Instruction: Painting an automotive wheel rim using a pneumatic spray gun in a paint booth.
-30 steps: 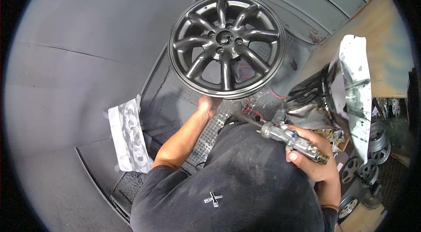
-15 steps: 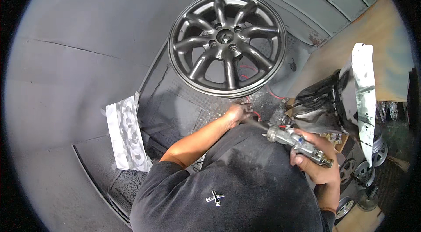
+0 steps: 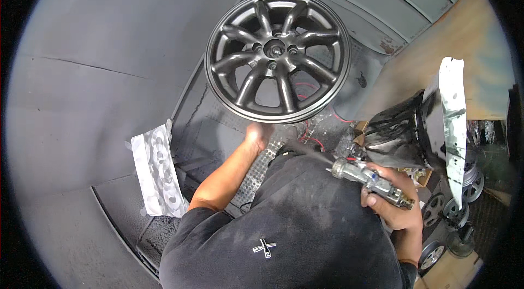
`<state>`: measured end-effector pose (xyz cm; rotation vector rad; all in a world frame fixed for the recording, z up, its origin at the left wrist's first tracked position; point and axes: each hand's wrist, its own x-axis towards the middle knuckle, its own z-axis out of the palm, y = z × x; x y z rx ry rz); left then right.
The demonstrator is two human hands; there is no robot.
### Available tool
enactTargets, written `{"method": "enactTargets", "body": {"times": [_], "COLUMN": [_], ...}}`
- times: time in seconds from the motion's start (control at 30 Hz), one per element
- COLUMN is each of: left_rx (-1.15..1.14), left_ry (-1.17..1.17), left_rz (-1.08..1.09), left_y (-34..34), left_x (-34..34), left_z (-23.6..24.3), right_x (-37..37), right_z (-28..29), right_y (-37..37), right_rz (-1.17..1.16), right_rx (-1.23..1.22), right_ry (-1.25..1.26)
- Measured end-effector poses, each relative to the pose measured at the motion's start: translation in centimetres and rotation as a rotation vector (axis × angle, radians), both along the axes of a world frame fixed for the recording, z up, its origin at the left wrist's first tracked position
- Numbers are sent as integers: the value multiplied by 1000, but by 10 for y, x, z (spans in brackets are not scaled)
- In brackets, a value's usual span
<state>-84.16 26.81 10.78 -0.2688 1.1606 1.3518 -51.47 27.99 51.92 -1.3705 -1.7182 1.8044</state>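
Note:
A glossy dark gunmetal multi-spoke wheel rim (image 3: 248, 86) is raised above the floor in front of me. Just beneath its near edge is my left hand (image 3: 255, 137), its fingers hidden by the rim; I cannot tell whether it grips anything. My right hand (image 3: 396, 210) is closed around a metal spray gun (image 3: 363, 178) at the lower right, its nozzle pointing up-left. A faint grey mist trails from the nozzle toward the space below the rim. Beside the gun stands a dark plastic-lined container with a paint-stained white sheet (image 3: 453, 119) upright at its right.
Grey booth walls (image 3: 98, 43) surround the left and back. A paint-marked white sheet (image 3: 153, 171) is taped at lower left. A wooden board (image 3: 475, 32) is at right, several wheels (image 3: 434, 210) below it. Red hose (image 3: 314, 141) lies on the studded floor (image 3: 254, 182).
The rim has turned slightly. My left hand moved right, out from beneath it, then returned left under its edge. The spray gun shifted a little right and down over the last second.

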Motion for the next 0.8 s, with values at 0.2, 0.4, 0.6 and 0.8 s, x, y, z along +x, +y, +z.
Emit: {"method": "enactTargets", "body": {"times": [0.2, 0.4, 0.6, 0.8], "left_rx": [-44, -20, -120, -104], "left_ry": [-100, -138, -121, 72], "left_rz": [-333, -547, -426, -18], "left_y": [-7, -7, 1, 36], "left_x": [60, 73, 47, 14], "left_z": [34, 49, 7, 26], "right_x": [-6, 19, 12, 36], "right_z": [-1, -6, -14, -5], "right_y": [7, 15, 23, 36], "right_rz": [-162, -140, -132, -263], "right_rx": [180, 18, 125, 238], "right_ry": [-208, -90, -88, -241]}}
